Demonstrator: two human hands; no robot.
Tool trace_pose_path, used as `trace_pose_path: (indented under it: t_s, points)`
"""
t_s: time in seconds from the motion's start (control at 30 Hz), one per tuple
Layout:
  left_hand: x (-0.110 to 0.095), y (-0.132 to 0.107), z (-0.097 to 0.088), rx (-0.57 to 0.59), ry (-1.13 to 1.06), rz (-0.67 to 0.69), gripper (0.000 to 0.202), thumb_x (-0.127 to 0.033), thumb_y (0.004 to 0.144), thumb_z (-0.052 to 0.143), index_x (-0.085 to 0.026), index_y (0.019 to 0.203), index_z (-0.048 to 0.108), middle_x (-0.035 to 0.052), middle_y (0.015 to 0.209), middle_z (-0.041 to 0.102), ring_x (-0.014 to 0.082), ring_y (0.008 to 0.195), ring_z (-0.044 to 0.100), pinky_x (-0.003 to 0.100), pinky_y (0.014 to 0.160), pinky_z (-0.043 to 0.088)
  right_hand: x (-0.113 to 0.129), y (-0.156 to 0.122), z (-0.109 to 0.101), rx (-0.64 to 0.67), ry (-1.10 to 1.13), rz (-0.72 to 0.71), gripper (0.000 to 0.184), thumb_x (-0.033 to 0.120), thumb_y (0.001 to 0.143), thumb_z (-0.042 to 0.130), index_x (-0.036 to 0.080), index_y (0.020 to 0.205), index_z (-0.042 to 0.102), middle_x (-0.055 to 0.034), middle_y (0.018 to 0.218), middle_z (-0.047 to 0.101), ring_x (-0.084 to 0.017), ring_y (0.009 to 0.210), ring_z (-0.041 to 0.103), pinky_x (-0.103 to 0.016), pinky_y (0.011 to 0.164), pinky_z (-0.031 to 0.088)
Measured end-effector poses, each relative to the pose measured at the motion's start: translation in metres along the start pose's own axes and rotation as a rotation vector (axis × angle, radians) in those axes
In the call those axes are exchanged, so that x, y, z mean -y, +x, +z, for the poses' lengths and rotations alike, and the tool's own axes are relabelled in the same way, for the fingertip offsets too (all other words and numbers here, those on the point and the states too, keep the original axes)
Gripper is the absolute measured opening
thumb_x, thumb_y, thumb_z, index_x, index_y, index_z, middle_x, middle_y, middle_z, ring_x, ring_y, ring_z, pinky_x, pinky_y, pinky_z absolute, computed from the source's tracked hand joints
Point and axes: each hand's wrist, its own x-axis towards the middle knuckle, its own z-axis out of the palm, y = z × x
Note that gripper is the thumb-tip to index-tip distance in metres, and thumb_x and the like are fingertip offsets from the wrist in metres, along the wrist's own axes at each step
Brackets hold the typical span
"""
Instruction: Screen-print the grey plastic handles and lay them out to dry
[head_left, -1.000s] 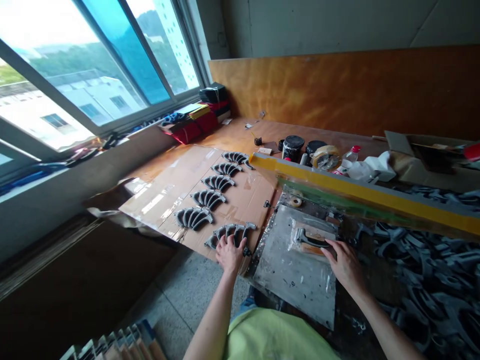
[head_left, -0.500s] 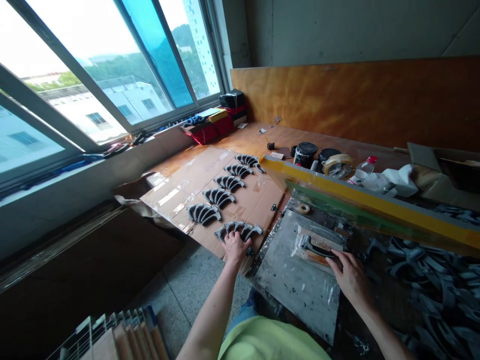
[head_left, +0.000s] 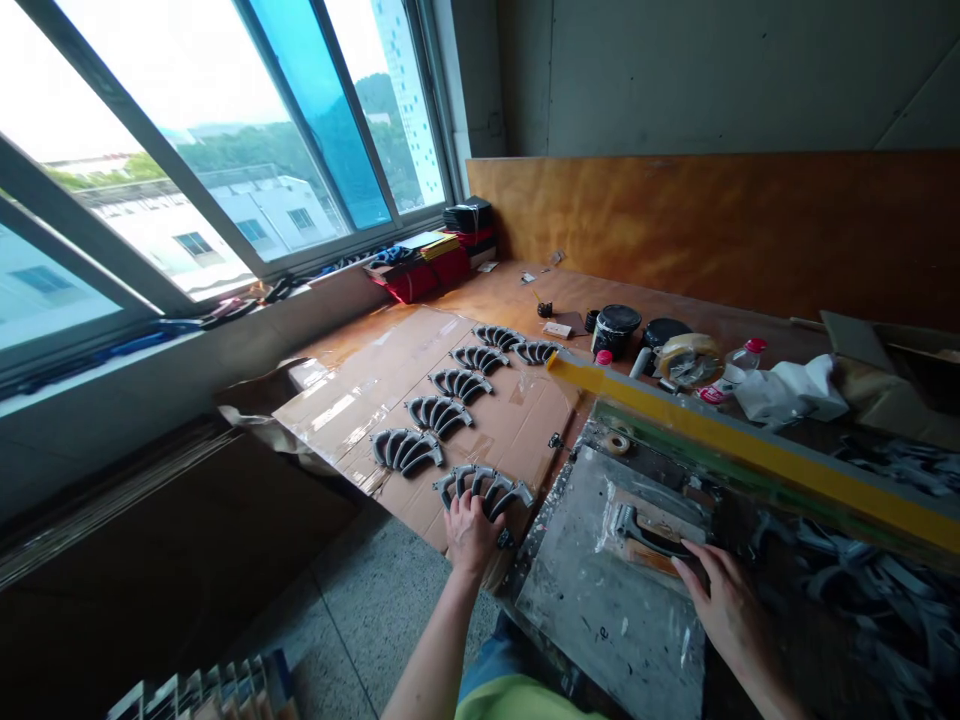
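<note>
My left hand [head_left: 471, 530] reaches over the cardboard sheet [head_left: 525, 405], its fingers closed around the lower end of a curved grey handle. That handle belongs to the nearest fan-shaped group of handles [head_left: 469, 480]; exactly which piece it grips is partly hidden by the fingers. My right hand [head_left: 726, 595] pinches the near end of another curved handle [head_left: 649, 533], dark with a pale grey tip. This one lies on a small wooden-coloured block [head_left: 656, 562] taped to the grey, paint-spotted plate [head_left: 577, 590].
Several more handle fans [head_left: 439, 415] lie in rows on the cardboard. A yellow-edged frame [head_left: 720, 430] slants above the plate's far side. Loose handles [head_left: 862, 600] are heaped at right. Behind stand a black tub [head_left: 616, 328], a tape roll [head_left: 688, 360] and a bottle [head_left: 750, 352].
The view has shifted, so the bench appears lower. The yellow-edged frame covers less of the farthest handle fan. Both hands keep nearly the same places on their handles.
</note>
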Motion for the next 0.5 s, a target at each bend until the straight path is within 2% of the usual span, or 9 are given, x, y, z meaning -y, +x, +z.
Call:
trace_pose_path:
  t_s: [0.07,0.13,0.27,0.37,0.5]
  points:
    - [-0.005,0.013,-0.005,-0.028,-0.012,0.026,0.042,-0.042,0.078,0.066,-0.015,0.11,0.066,0.015,0.134,0.057,0.0342,0.131,0.042,0.047,0.109,0.03,-0.001,0.0,0.001,-0.015,0.014,0.013,0.068,0.073,0.09,0.033,0.017,0.105,0.069,-0.0145,0.1,0.065,-0.029,0.09,0.065,-0.043,0.078,0.057]
    - [-0.018,0.04,-0.011,-0.035,-0.031,0.065,0.042,-0.042,0.077,0.067,-0.015,0.11,0.066,0.0153,0.135,0.056,0.0339,0.13,0.043,0.046,0.11,0.03,-0.003,0.0,0.001,-0.028,0.031,0.032,0.066,0.074,0.089,0.037,0.019,0.102,0.07,-0.0137,0.099,0.066,-0.029,0.09,0.066,-0.044,0.077,0.058]
    - [-0.061,0.125,-0.016,0.006,-0.076,0.169,0.043,-0.043,0.077,0.067,-0.017,0.112,0.064,0.014,0.134,0.057,0.0317,0.127,0.044,0.044,0.109,0.03,-0.008,-0.001,0.003,-0.062,0.067,0.074,0.057,0.073,0.086,0.043,0.024,0.098,0.072,-0.0118,0.098,0.069,-0.03,0.087,0.069,-0.044,0.073,0.061]
    - [-0.102,0.191,-0.011,0.057,-0.1,0.243,0.041,-0.045,0.082,0.061,-0.016,0.111,0.064,0.0139,0.129,0.06,0.0309,0.124,0.047,0.043,0.106,0.03,-0.012,-0.004,0.004,-0.12,0.046,0.081,0.043,0.069,0.082,0.051,0.035,0.092,0.074,-0.0087,0.093,0.071,-0.033,0.083,0.07,-0.048,0.07,0.062]
    - [-0.146,0.252,0.005,0.127,-0.112,0.238,0.048,-0.048,0.081,0.061,-0.012,0.112,0.062,0.0194,0.125,0.06,0.0352,0.123,0.047,0.048,0.103,0.031,-0.011,-0.006,0.009,-0.287,-0.074,0.151,0.022,0.065,0.073,0.057,0.05,0.079,0.071,-0.0034,0.079,0.07,-0.037,0.076,0.068,-0.054,0.062,0.06]
